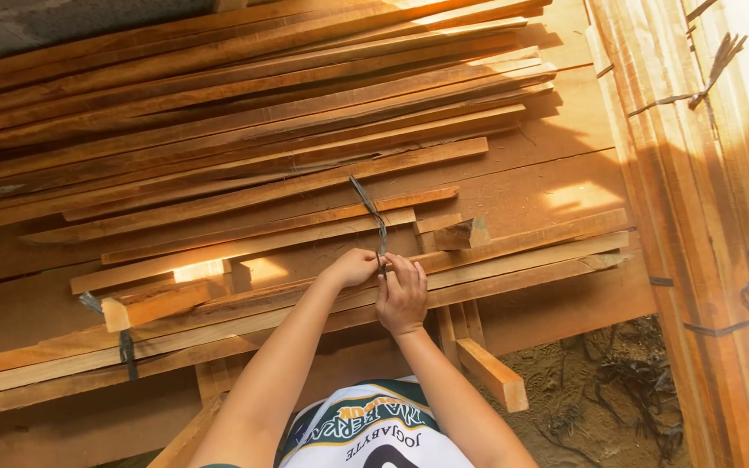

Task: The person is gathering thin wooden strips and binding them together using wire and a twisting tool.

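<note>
Both hands meet at the centre of the frame, over a bundle of long wooden slats [496,260] that runs from the lower left to the right of the frame. The left hand [353,267] is closed, its fingers pinched on the base of a dark strap [372,212]. The right hand [402,297] lies just beside it with the fingers curled against the same strap where it meets the wood. The free end of the strap stands up from the hands and slants toward the upper left.

A second dark band [126,351] wraps the bundle at the lower left of the frame. Behind the hands, a wide stack of loose planks [244,104] fans across the upper half of the frame. A short wooden block [463,234] rests just above and to the right of the hands. At the right edge, tied bundles of lumber [704,217] stand upright, bound with more dark straps. Bare ground [600,381] shows at the lower right.
</note>
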